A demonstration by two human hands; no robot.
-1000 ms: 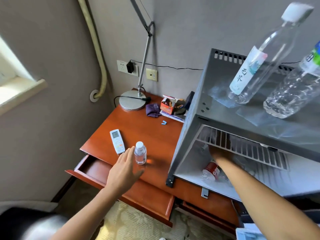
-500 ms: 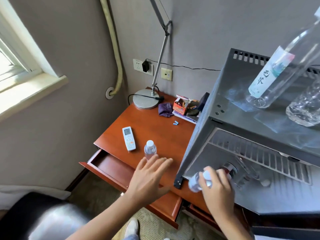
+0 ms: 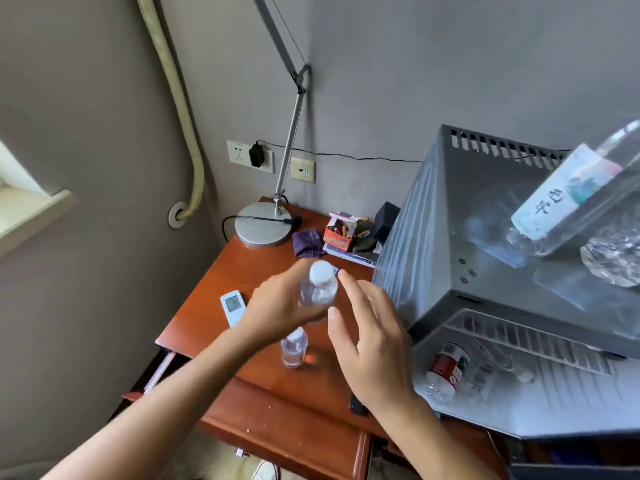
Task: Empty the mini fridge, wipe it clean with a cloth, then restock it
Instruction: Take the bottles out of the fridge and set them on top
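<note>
The grey mini fridge [image 3: 429,237] stands open on the right of the wooden desk [image 3: 225,317]. Inside it lies a red-labelled bottle [image 3: 446,368] with other clear items around it. My left hand [image 3: 277,308] is shut on a small clear water bottle [image 3: 319,285] with a white cap, held above the desk. My right hand [image 3: 370,341] is just right of that bottle, fingers spread and holding nothing. A second small water bottle [image 3: 293,346] stands upright on the desk below my hands. A purple cloth [image 3: 306,242] lies crumpled near the lamp base.
Two large clear bottles [image 3: 568,199] stand on top of the fridge. A white remote [image 3: 232,306] lies on the desk's left part. A desk lamp [image 3: 263,228], a small red box [image 3: 341,230] and a black object sit at the back. The left drawer [image 3: 162,375] is pulled open.
My right hand brought a small bottle out of the fridge and over the desk. My left hand has taken hold of it, and my right hand has let go.
</note>
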